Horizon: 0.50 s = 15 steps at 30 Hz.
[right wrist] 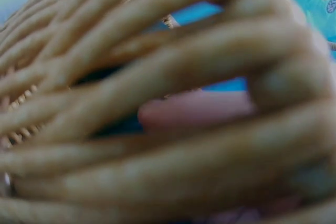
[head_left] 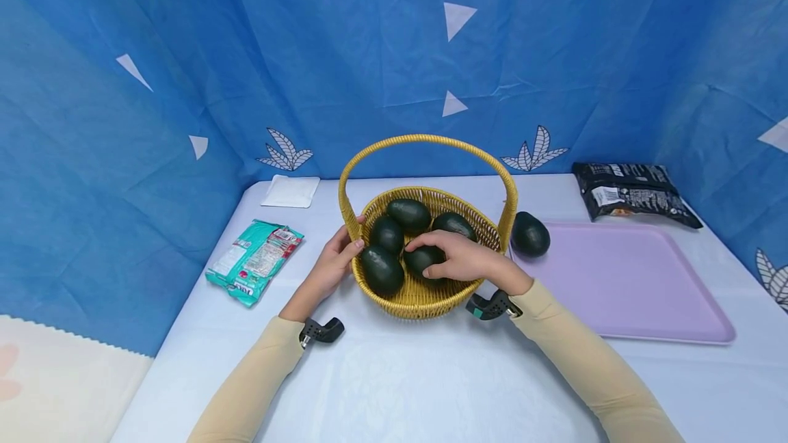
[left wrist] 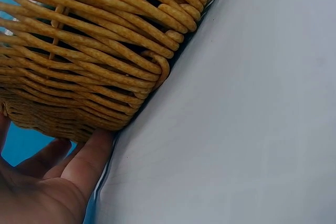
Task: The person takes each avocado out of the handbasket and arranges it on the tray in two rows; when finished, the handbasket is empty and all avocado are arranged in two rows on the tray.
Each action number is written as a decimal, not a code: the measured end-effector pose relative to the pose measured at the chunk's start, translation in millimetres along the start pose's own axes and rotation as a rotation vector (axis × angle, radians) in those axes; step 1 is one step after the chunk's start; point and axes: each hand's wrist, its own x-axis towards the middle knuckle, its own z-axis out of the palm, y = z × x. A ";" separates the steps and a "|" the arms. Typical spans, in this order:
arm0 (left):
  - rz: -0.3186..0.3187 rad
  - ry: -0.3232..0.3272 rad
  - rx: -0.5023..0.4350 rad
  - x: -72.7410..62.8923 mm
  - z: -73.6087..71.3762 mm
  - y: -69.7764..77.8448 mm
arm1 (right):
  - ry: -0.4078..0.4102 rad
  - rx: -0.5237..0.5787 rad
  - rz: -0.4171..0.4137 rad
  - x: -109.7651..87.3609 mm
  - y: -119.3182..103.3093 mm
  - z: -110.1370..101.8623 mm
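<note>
A yellow wicker basket (head_left: 412,307) with a tall arched handle stands on the white table and holds several dark green avocados (head_left: 383,270). At its left side my left hand (head_left: 334,262) holds the rim, thumb on top; the left wrist view shows fingers (left wrist: 86,163) against the outer weave. My right hand (head_left: 458,255) reaches over the near right rim and grips an avocado (head_left: 418,260) between thumb and fingers inside the basket. Basket weave hides most of that hand in the right wrist view. Another avocado (head_left: 531,234) lies outside, right of the basket.
A lilac tray (head_left: 634,279) lies to the right, next to the loose avocado. Behind it is a black snack bag (head_left: 637,193). On the left are a teal packet (head_left: 254,260) and a white packet (head_left: 291,191). Blue cloth (head_left: 382,53) hangs behind the table.
</note>
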 end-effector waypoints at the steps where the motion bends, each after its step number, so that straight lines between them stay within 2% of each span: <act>1: 0.002 -0.001 0.001 0.0 0.0 -0.1 | 0.004 -0.005 0.001 -0.1 -0.1 0.1; 9: 0.000 -0.002 0.007 -0.3 0.8 0.2 | 0.015 -0.035 -0.043 -1.3 -0.8 -0.2; 15: -0.002 -0.002 0.006 0.0 -0.5 -0.2 | 0.013 -0.031 -0.036 -1.5 -1.6 -1.3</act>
